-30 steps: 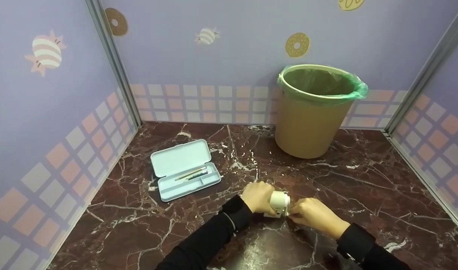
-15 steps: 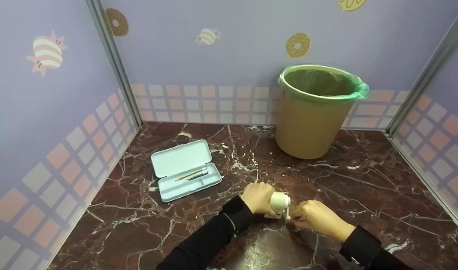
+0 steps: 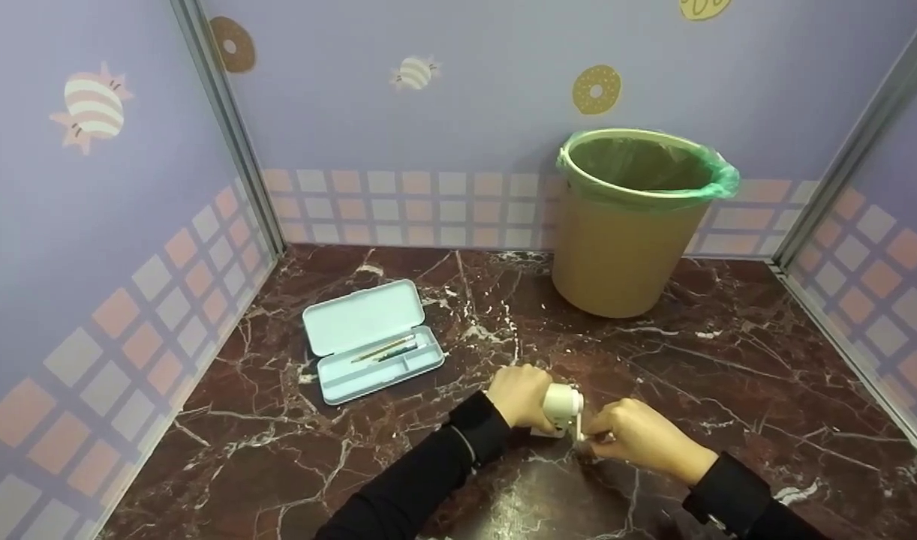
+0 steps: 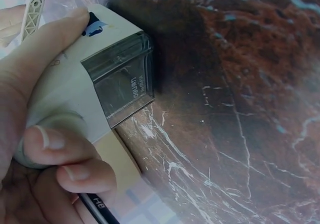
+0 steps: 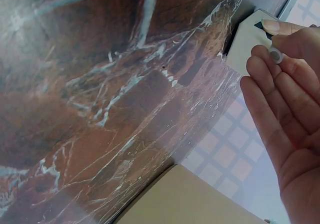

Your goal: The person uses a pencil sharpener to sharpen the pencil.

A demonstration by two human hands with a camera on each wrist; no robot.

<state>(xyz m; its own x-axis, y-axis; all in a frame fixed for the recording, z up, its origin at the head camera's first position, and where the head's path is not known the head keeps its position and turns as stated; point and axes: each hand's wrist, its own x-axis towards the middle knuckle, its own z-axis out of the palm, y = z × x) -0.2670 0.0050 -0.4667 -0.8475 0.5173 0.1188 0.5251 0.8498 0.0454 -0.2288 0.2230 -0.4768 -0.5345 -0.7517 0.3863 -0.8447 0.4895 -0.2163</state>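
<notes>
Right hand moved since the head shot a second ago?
Yes, slightly: in the head view, the right hand has shifted right, farther from the unmoved pencil case.

A booth-like work space: candy-print lilac panels (image 3: pixel 488 120), metal corner posts (image 3: pixel 237 135), a marble-patterned tabletop (image 3: pixel 256 457).

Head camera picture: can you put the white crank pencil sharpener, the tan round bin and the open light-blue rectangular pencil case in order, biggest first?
1. Tan round bin
2. Open light-blue rectangular pencil case
3. White crank pencil sharpener, partly hidden by the left hand
</notes>
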